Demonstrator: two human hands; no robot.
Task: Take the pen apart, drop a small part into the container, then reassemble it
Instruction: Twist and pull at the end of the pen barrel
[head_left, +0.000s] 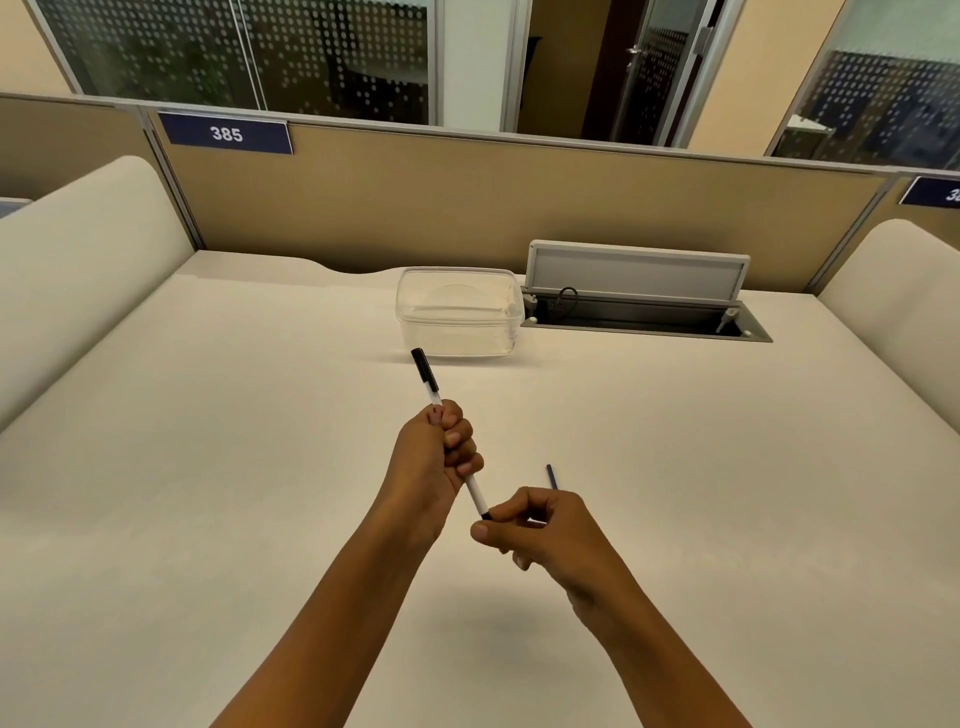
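Note:
A white pen with a black cap pointing away from me is held above the desk. My left hand is wrapped around the middle of its barrel. At the pen's near black end, my right hand pinches with thumb and forefinger. A thin dark rod, like a refill, sticks up from behind my right hand; whether that hand holds it I cannot tell. The clear plastic container stands open at the back of the desk, beyond the pen's cap.
To the right of the container an open cable hatch with a raised lid is set into the beige desk. A tan partition runs along the back. Cushioned dividers flank both sides.

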